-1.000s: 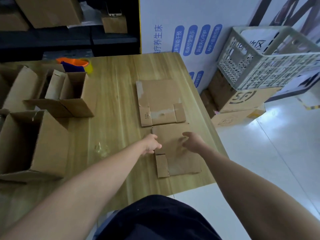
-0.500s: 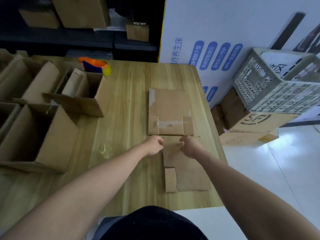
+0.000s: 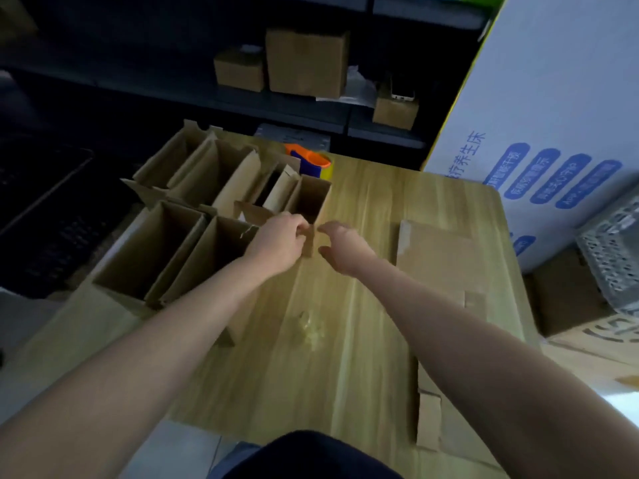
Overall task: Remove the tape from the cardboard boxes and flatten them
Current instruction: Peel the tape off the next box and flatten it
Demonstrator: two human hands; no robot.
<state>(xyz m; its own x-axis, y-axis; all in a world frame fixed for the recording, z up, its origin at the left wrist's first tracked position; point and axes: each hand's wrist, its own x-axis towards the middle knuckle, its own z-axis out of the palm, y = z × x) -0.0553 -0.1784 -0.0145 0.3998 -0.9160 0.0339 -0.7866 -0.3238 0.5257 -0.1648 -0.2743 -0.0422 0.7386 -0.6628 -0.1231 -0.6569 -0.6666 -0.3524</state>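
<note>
The small open brown cardboard box (image 3: 311,198) stands toward the far edge of the pale wood-grain tabletop (image 3: 373,209), the rightmost of the cluster of open brown cardboard boxes (image 3: 155,250) crowding the left edge. The left hand (image 3: 278,242) curls its fingers around the near corner wall of that small box. The right hand (image 3: 344,248) is spread in a loose C just beside the same corner, holding nothing; whether a fingertip touches the cardboard cannot be told.

The step appears to be taking this box for stripping and collapsing. It would go best if the right hand grips the opposite wall, so the box slides toward the near edge without tipping into its neighbours. Then find the taped seam before pressing the walls flat along their creases.

The corrugated board looks matte, stiff and lightly frayed at the cut edges. Flattened brown cardboard sheets (image 3: 439,257) lie along the right edge, showing paler strips where tape seems to have come off. A crumpled wad of clear glossy tape (image 3: 311,328) sits mid-table. An orange-and-blue tape dispenser (image 3: 307,160) rests at the far edge.
</note>
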